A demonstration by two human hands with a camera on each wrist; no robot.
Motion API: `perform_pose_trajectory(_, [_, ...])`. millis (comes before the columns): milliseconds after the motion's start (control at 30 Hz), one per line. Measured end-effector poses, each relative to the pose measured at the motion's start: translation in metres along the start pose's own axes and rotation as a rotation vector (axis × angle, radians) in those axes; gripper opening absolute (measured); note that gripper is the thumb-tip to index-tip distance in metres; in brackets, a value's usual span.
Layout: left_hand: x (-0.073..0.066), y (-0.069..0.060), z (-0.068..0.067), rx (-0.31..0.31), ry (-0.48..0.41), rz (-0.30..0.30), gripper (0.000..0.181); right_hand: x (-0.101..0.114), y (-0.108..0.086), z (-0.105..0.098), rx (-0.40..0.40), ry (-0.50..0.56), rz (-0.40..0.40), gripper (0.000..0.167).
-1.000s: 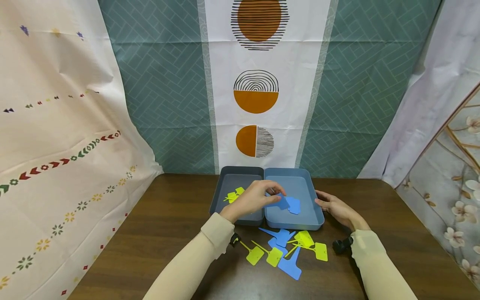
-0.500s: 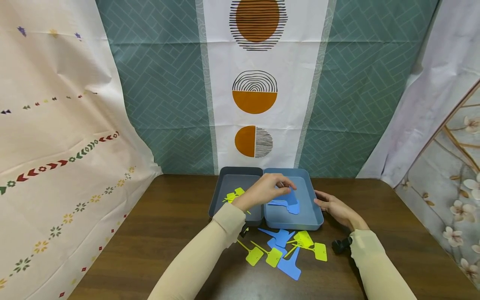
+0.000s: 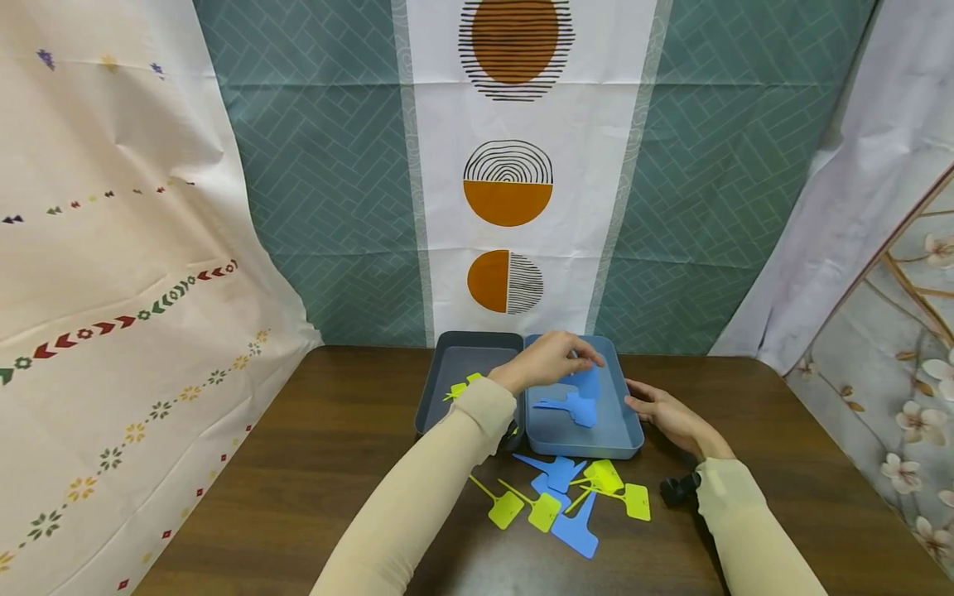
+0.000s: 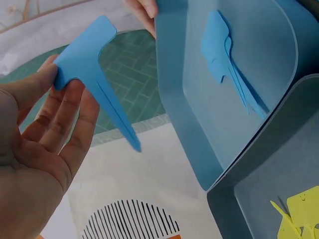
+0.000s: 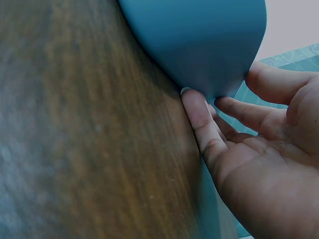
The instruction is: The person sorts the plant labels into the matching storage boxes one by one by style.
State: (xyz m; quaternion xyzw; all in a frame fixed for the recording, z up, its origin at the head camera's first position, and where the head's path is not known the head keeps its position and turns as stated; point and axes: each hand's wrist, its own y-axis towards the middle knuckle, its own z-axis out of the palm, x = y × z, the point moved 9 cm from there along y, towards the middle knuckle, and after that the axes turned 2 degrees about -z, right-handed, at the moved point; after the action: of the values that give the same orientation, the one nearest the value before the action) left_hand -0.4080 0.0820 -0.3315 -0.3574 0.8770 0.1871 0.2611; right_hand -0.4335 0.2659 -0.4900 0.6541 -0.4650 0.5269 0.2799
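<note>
Teal cloth (image 3: 320, 165) with a white centre panel (image 3: 447, 124) of orange and black circles hangs across the top and middle of the head camera's frame. A brown wood-grain tabletop (image 3: 298, 472) spans the lower part, flanked by a cream patterned cloth (image 3: 112, 273) at left and a pale floral curtain (image 3: 913, 331) at right. Two cream sleeves (image 3: 417, 513) reach in from the bottom edge.

Side by side near the centre sit two shallow trays: a blue tray (image 3: 551, 439) on the right and a dark grey tray (image 3: 477, 356) on the left, their walls meeting. A person's left hand (image 3: 551, 360), above the upper part of the blue tray, pinches a blue plant label (image 4: 92, 57) between thumb and fingers; in the left wrist view its pointed stem angles toward the lower right, apart from the tray. The right hand (image 3: 674, 420), fingers mostly extended, touches the blue tray's outer right wall.

Below the trays, at lower centre, loose blue labels (image 3: 575, 534) and yellow labels (image 3: 507, 509) lie on the tabletop, some overlapping. More blue labels are stacked inside the blue tray (image 3: 581, 410), while a few yellow ones lie in the dark grey tray (image 4: 303, 209), partly hidden by the left arm in the head view. Smallest is a black wrist camera (image 3: 678, 488) at the right cuff.
</note>
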Motion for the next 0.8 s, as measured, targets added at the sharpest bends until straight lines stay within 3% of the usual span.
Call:
perform_pose_trajectory(233, [0.006,0.010,0.006,0.014,0.034,-0.049,0.020,0.000,0.000,0.000,0.005,-0.001,-0.003,0.071])
perform_pose_trajectory(800, [0.012,0.029,0.012,0.051,0.126,-0.064,0.019,0.002,0.000,0.002,0.006,0.004,-0.021,0.072])
